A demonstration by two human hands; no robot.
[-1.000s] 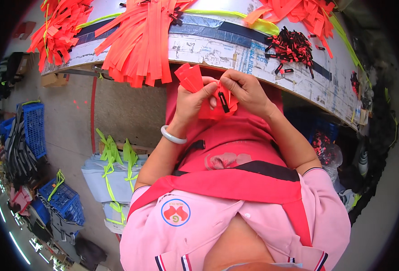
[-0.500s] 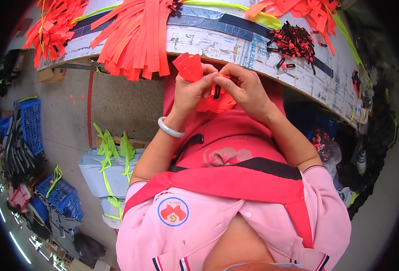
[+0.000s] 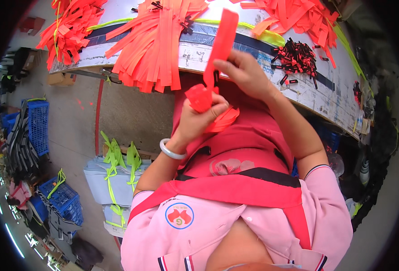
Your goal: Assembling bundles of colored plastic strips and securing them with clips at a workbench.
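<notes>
My left hand (image 3: 198,118) is closed around a folded bundle of orange-red fabric strips (image 3: 199,98), whose lower ends (image 3: 226,119) fan out beside the fingers, over my lap. Just above it and to the right, my right hand (image 3: 249,77) pinches a single orange-red strip (image 3: 225,38) that stands up toward the table. A small black piece (image 3: 216,78) sits at the lower part of that strip, below my right thumb. Whether the strip's low end touches the bundle is hard to make out.
On the worktable (image 3: 195,58) lie a large pile of orange-red strips (image 3: 156,49), further piles at far left (image 3: 75,31) and far right (image 3: 294,18), and a heap of small black-and-red pieces (image 3: 296,58). Blue crates (image 3: 62,198) and tied light-blue fabric (image 3: 98,176) are at left on the floor.
My hands have come apart: the right moved up and right with one strip, drawing it upright. The left still grips the bundle, slightly lower. The whole view shifted a little.
</notes>
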